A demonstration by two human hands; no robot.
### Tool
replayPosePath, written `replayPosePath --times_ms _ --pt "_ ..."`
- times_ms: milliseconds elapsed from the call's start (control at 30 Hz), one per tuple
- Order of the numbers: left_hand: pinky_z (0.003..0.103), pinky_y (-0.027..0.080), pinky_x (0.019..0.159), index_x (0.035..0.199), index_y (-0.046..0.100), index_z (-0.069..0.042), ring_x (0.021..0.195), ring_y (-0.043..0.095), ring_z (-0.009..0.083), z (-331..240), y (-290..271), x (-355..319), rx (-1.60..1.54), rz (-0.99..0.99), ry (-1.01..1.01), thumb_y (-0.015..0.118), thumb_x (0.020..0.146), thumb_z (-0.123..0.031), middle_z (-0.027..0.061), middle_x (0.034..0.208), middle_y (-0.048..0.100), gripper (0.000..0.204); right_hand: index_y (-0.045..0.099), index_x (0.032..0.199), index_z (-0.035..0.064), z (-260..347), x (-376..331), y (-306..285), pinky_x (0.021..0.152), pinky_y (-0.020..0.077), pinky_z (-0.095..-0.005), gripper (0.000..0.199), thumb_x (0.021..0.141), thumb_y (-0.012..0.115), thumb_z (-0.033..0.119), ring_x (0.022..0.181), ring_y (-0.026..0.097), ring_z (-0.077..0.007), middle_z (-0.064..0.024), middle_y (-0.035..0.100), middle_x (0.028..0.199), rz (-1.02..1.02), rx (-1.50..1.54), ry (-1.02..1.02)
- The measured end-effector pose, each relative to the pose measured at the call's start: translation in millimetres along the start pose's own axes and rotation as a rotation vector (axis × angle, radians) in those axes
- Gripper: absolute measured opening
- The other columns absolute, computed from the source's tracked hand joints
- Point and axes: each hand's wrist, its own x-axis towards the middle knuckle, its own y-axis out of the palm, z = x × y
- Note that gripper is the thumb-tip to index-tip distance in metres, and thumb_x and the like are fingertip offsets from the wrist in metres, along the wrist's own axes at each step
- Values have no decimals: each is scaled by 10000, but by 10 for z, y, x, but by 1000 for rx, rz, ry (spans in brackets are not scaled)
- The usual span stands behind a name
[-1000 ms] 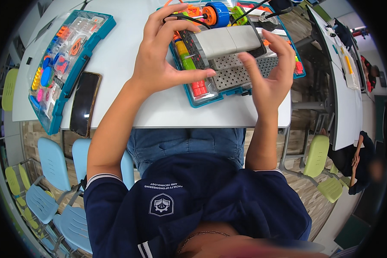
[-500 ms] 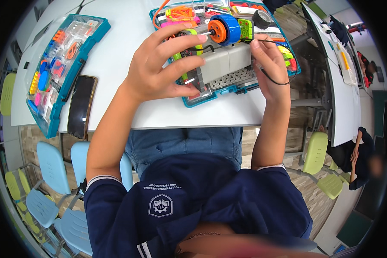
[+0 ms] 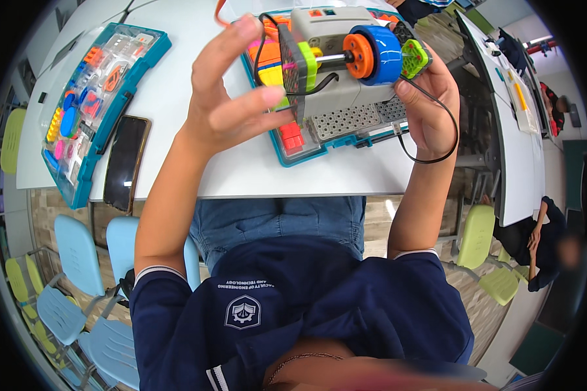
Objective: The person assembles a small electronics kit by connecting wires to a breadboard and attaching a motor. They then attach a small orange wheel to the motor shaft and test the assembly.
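Above the table is a toy vehicle model with a grey block body (image 3: 336, 96), tilted up off the parts case. A blue wheel (image 3: 389, 56) with an orange hub (image 3: 357, 57) sits on an axle (image 3: 332, 58), which runs to a lime-green piece (image 3: 307, 64) beside a dark plate. My right hand (image 3: 434, 107) grips the model's right end, near another lime-green piece (image 3: 413, 60). My left hand (image 3: 222, 107) has its fingers spread by the left end; whether a fingertip touches it I cannot tell. A black cable (image 3: 454, 140) loops over my right wrist.
Beneath the model lies a teal-edged parts case (image 3: 292, 160) with colourful pieces. A second teal case (image 3: 88, 171) and a phone (image 3: 125, 163) lie on the left of the white table (image 3: 241, 182). Blue chairs (image 3: 78, 251) stand left; another person (image 3: 535, 241) sits far right.
The model has been raised and turned, so its grey top and the wheel now show more fully. My left fingers have come away from its left side and spread; my right hand has moved slightly right.
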Motion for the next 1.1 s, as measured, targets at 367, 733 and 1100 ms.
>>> replayPosePath --times_ms 367,733,1100 --pt "446 430 1152 1448 424 -39 1360 493 299 57 -15 -59 -32 142 -508 968 584 -173 163 1478 472 1030 534 1366 -73 -156 173 -75 1029 440 -299 495 899 689 -28 1201 578 -174 -110 628 1273 -42 84 84" --pt "407 434 1121 1478 458 -13 1278 575 243 -5 57 -96 -532 87 -1017 898 769 -233 120 1333 608 863 517 1391 -77 -441 232 30 1048 450 -319 598 831 727 -86 1219 576 -198 -141 622 1288 -52 13 77" --pt "366 508 1036 1374 568 1 1185 643 224 7 41 -110 -446 1 -943 762 906 -127 128 1275 670 523 464 1411 -53 -545 199 11 1052 452 -338 658 808 717 -129 1258 533 -204 -127 578 1313 3 52 35"
